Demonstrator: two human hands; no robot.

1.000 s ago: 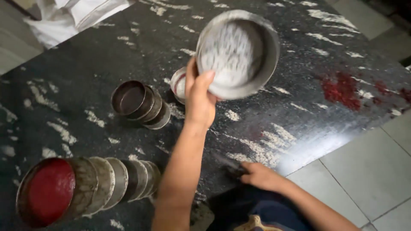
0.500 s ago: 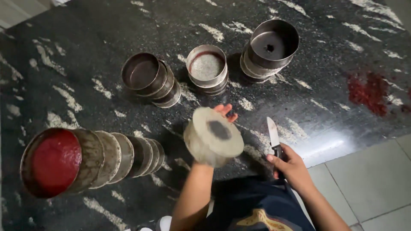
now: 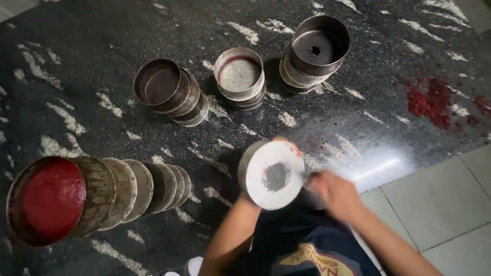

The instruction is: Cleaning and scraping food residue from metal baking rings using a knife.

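My left hand [image 3: 281, 139] grips a round metal tin [image 3: 271, 174] from behind, and only its fingertips show over the rim. The tin's pale flat face is turned up toward me and has a grey smudge at its centre. My right hand [image 3: 335, 195] is blurred just right of the tin, fist closed on a knife whose thin blade [image 3: 307, 175] reaches the tin's edge. Both hands hover over the near edge of a dark marbled slab [image 3: 92, 41].
A row of nested tins lies on its side at left, the front one [image 3: 51, 199] filled with red paste. Three tin stacks stand behind: a tilted one [image 3: 169, 92], one holding pale powder [image 3: 239, 76], and a dark one [image 3: 314, 48]. Red stains [image 3: 434, 99] mark the slab; pale floor tiles [image 3: 434, 214] are at right.
The left hand brought the tin down from held high over the slab to near my lap. The right hand lifted the knife off the slab and swung it against the tin.
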